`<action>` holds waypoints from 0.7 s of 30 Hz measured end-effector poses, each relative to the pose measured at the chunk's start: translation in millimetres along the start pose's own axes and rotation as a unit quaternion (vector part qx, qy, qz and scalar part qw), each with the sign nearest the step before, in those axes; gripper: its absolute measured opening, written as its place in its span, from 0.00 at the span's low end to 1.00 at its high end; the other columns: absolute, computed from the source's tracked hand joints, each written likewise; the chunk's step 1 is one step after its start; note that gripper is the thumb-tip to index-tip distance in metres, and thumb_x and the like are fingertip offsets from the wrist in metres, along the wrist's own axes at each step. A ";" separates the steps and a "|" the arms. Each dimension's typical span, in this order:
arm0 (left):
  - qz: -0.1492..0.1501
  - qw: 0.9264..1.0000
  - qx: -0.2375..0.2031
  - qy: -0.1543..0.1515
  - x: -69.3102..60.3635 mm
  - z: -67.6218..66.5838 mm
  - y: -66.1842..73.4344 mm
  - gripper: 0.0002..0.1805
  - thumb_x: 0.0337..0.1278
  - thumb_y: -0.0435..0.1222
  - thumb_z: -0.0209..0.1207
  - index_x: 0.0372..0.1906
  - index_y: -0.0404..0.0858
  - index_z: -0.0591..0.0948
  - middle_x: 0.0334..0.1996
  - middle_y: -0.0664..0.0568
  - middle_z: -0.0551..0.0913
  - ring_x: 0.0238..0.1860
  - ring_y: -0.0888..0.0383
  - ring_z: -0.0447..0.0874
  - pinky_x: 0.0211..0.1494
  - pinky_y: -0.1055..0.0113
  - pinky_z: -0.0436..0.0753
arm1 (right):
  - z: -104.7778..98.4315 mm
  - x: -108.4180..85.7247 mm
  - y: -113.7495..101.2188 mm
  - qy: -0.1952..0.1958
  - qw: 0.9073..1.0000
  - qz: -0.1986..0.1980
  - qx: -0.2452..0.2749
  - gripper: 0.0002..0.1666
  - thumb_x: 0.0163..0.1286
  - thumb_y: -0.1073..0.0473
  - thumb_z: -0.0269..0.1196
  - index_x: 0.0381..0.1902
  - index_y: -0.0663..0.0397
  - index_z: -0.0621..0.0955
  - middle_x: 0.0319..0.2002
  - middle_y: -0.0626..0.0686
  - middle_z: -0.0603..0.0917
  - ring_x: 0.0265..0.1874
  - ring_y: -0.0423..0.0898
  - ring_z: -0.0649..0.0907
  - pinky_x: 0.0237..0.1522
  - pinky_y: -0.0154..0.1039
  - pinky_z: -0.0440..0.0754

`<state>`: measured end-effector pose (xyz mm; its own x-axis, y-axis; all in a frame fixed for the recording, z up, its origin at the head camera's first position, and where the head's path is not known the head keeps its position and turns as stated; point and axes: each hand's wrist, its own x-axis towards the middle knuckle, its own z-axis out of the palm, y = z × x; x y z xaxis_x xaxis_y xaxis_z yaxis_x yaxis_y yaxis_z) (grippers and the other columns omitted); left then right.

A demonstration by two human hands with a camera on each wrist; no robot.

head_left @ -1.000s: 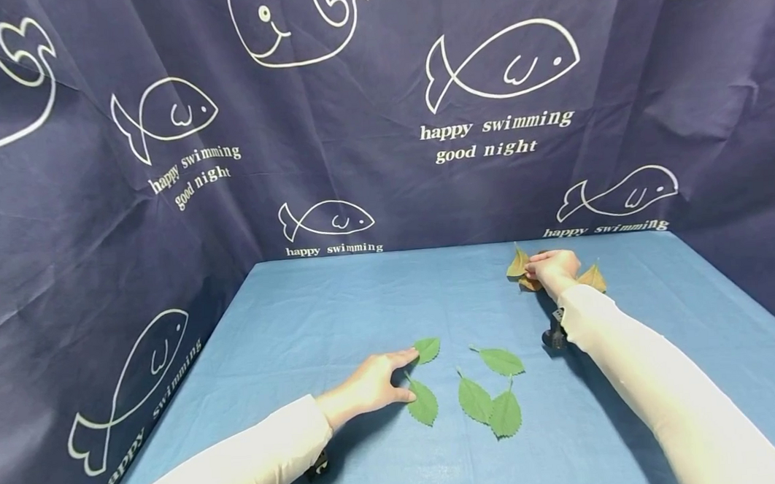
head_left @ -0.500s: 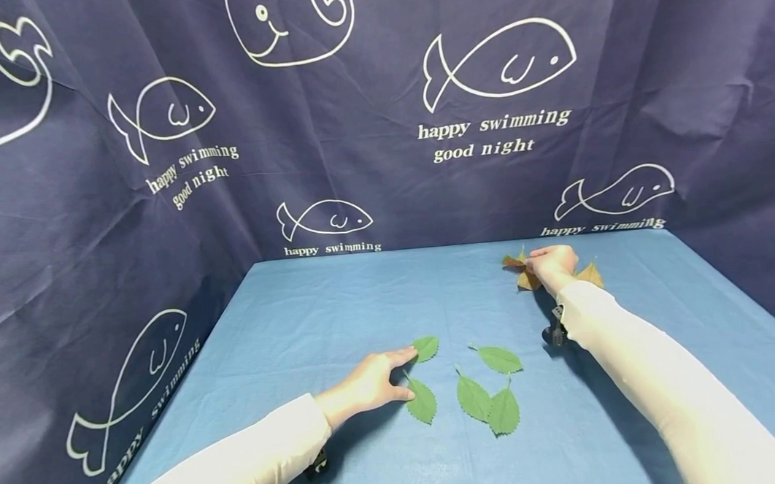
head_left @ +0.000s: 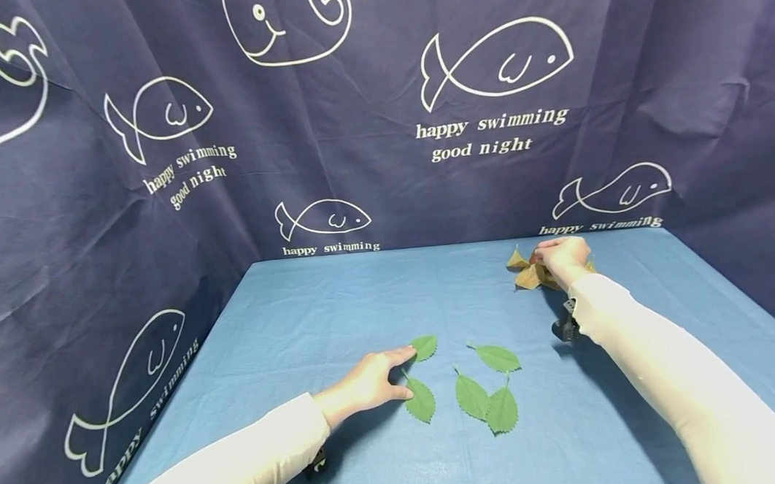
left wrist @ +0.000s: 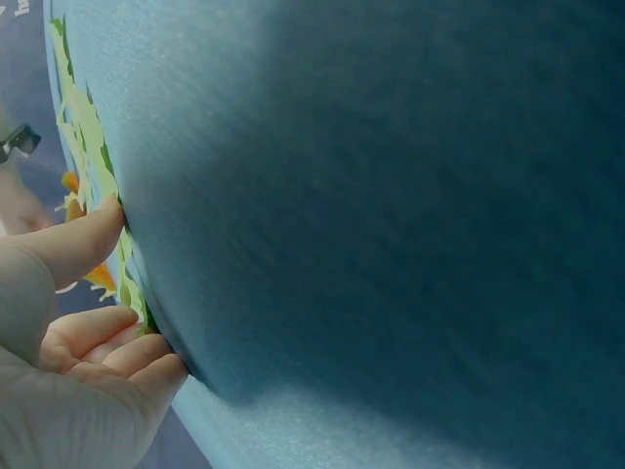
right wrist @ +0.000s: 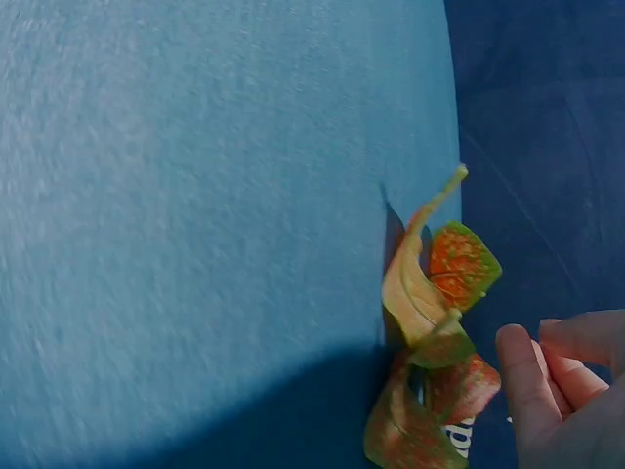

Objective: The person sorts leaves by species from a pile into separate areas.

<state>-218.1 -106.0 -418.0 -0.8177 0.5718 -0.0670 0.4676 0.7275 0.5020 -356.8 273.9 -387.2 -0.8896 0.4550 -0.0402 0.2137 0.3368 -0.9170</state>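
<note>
nearest, a white sleeve (head_left: 241, 454) runs in from the lower left and a second white sleeve (head_left: 691, 394) from the lower right, a dark wrist device (head_left: 566, 325) under the right wrist. both arms reach over a blue cloth (head_left: 338, 303). on it, two green leaves overlap at one edge, a left one (head_left: 471, 396) and a right one (head_left: 502, 411). to their left, the left hand (head_left: 368, 382) has thumb and fingers spread apart: the thumb touches a lower green leaf (head_left: 422, 402), a straight finger an upper green leaf (head_left: 425, 347). a fifth green leaf (head_left: 498, 358) lies just beyond the overlapping pair.

well farther off, near the cloth's back edge, the right hand (head_left: 562, 253) is over some curled leaves (right wrist: 415, 303), mottled orange and green at the wrist camera, its thumb and fingertips close together. a reddish-brown leaf (head_left: 536, 255) sits right by those fingertips; i cannot tell whether they pinch it. a yellow leaf (head_left: 518, 260) lies to its left, a broader leaf (head_left: 527, 278) nearer, and part of another leaf (head_left: 590, 266) shows right of the wrist. behind hangs a dark blue curtain (head_left: 389, 154) printed with white fish and "happy swimming good night".
</note>
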 end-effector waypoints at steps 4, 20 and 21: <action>0.001 1.000 0.000 0.000 1.0 0.6 -0.4 0.39 0.52 0.40 0.70 0.70 0.39 0.69 0.70 0.48 0.68 0.70 0.48 0.66 0.72 0.53 0.68 | -7.5 -2.6 -4.7 -0.012 1.000 -0.005 0.002 0.19 0.62 0.65 0.63 0.50 0.67 0.83 0.10 0.32 0.79 0.16 0.27 0.82 0.26 0.18 0.76; 0.009 1.000 -0.001 -0.011 0.8 -5.6 0.3 0.40 0.51 0.38 0.70 0.70 0.36 0.68 0.70 0.46 0.69 0.70 0.47 0.66 0.72 0.52 0.67 | -20.5 -15.4 -18.2 -0.050 0.997 -0.042 -0.028 0.21 0.61 0.59 0.67 0.49 0.66 0.84 0.14 0.31 0.81 0.17 0.25 0.80 0.28 0.19 0.78; 0.012 1.000 0.002 -0.010 1.2 -5.8 -0.1 0.40 0.51 0.38 0.70 0.70 0.36 0.68 0.69 0.46 0.69 0.70 0.47 0.66 0.72 0.52 0.67 | -20.7 -16.7 -18.3 -0.052 0.997 -0.044 -0.029 0.22 0.61 0.59 0.67 0.50 0.66 0.83 0.14 0.31 0.82 0.18 0.25 0.81 0.26 0.19 0.77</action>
<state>-221.1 -107.6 -413.1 -0.7992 0.5967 -0.0726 0.4887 0.7153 0.4996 -337.5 277.3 -361.5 -0.9425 0.3342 -0.0055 0.1539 0.4192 -0.8948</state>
